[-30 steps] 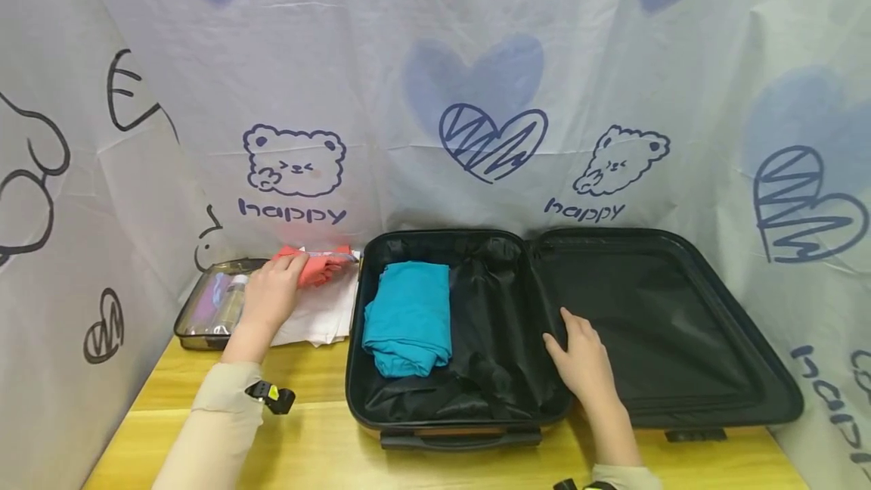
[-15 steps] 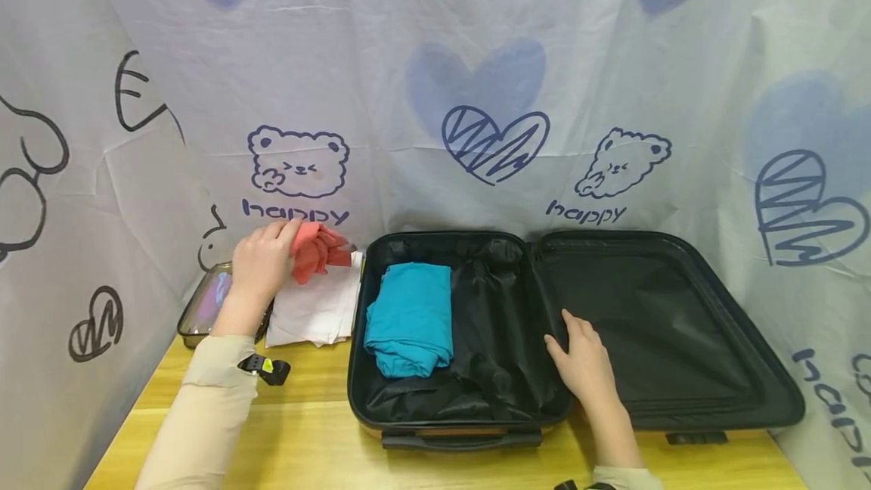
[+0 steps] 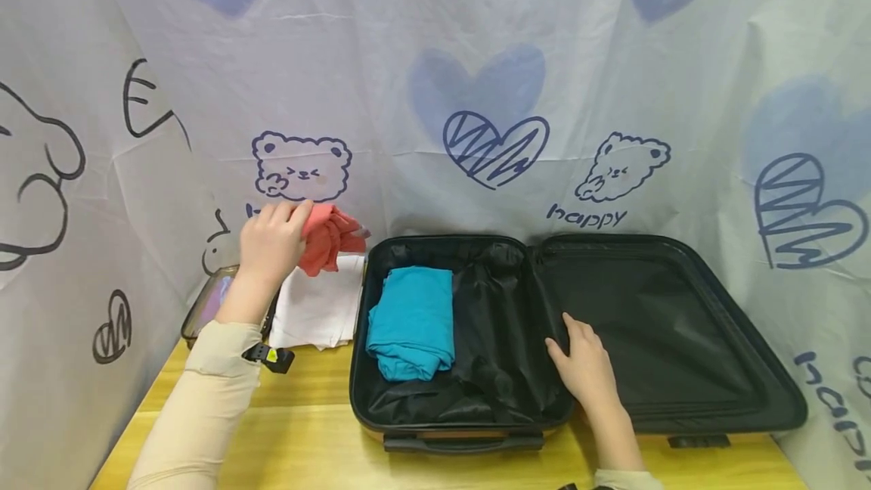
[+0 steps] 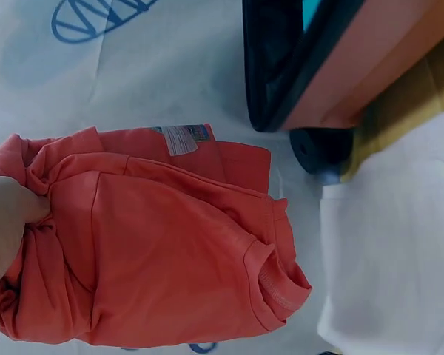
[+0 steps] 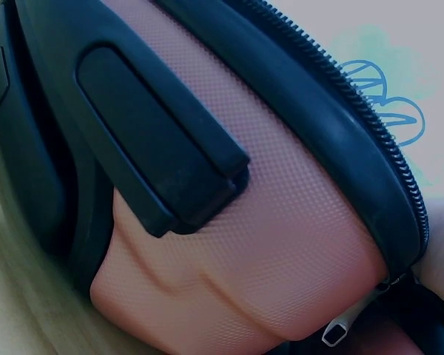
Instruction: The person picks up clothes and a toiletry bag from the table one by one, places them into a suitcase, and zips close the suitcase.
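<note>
Gripping red cloth [image 3: 330,239] near white cloth [image 3: 317,308], left hand [image 3: 274,242] is left of case [image 3: 463,427]; right hand [image 3: 585,360], fingers relaxed, lies at hinge side [image 3: 544,278]. Inside: blue cloth [image 3: 412,322] left, exposed lining [image 3: 493,316] right.

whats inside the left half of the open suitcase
The suitcase holds a folded blue cloth in that half, with black lining showing beside it. Whatever is under the cloth is covered.

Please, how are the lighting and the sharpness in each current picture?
Head view: bright, fairly even light, faint sheen on the black suitcase lining; left wrist view: dimmer and cooler, folds clear on the red garment, print on its label unreadable; right wrist view: bluish cast, zipper teeth crisp, pale curtain behind washed out.
</note>
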Tool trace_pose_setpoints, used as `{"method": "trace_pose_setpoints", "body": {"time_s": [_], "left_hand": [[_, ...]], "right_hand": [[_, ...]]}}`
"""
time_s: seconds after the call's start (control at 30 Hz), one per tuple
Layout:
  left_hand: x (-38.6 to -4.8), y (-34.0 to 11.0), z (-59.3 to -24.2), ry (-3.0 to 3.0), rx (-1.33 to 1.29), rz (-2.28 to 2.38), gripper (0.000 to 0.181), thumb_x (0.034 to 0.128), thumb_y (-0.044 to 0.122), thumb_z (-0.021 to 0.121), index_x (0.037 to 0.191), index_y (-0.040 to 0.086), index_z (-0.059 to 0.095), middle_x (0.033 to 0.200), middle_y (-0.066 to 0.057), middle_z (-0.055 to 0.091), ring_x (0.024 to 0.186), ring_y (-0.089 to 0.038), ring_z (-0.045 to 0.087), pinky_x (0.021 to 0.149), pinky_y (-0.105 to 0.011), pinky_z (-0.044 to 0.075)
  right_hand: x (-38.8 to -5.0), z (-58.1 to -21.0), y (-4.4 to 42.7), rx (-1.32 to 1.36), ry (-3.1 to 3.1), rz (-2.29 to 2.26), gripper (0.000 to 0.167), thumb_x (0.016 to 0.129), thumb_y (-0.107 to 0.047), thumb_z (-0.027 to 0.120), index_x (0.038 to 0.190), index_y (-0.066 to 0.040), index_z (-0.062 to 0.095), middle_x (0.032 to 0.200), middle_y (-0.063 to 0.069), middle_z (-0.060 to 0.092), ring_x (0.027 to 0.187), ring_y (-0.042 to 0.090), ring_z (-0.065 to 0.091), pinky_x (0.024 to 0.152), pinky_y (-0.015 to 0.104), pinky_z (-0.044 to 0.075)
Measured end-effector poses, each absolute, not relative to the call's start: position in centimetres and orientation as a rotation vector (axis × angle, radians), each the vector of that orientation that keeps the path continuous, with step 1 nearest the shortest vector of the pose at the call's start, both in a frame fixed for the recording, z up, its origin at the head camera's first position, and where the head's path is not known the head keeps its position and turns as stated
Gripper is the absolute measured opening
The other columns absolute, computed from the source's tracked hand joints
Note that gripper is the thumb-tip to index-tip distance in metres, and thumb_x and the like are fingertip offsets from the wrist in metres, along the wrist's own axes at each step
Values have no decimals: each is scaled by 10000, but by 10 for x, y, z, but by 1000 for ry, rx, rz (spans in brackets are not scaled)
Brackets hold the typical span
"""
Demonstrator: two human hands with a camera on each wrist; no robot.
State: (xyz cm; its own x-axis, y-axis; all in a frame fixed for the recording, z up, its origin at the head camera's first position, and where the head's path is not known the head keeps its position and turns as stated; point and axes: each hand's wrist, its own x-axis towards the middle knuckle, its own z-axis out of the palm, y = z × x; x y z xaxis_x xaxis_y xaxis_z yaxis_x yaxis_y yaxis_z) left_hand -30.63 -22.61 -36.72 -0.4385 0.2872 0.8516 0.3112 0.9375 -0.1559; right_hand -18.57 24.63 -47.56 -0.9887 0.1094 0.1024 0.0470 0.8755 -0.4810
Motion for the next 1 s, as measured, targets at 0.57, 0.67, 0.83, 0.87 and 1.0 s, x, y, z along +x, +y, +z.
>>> {"method": "trace_pose_setpoints", "body": {"time_s": [0.57,0.67,0.83,0.87,1.0], "left_hand": [[-300,-172,-329,-2005,-527,93,395,750,100,773,1132,112,672,993,-141,695,908,-345,634,697,-487,524],[-301,-161,-326,-1990,-541,91,387,755,111,767,1130,116,673,981,-131,692,897,-336,624,665,-480,499],[-306,-145,-326,-1975,-570,76,396,742,119,776,1125,117,679,970,-126,681,879,-331,617,641,-456,486],[-307,-142,-327,-1971,-576,69,397,736,118,777,1121,119,681,966,-124,679,875,-329,615,635,-451,481],[-312,-129,-330,-1955,-592,50,373,741,111,756,1109,127,690,955,-114,679,858,-320,609,615,-429,465]], "right_hand": [[-184,-475,245,-114,-2920,752,651,977,-314,544,1491,18,321,1465,298,375,1341,496,363,1057,654,334],[-185,-475,245,-116,-2917,747,653,973,-311,551,1489,19,325,1461,300,380,1338,496,367,1052,655,338],[-186,-476,246,-111,-2917,754,661,974,-327,541,1492,17,319,1464,299,377,1342,495,363,1057,652,334],[-186,-477,246,-110,-2918,757,662,975,-333,538,1493,16,318,1464,298,377,1343,493,362,1059,650,333],[-186,-478,246,-106,-2914,757,664,972,-339,542,1490,15,325,1460,296,384,1340,493,367,1055,648,340]]}}
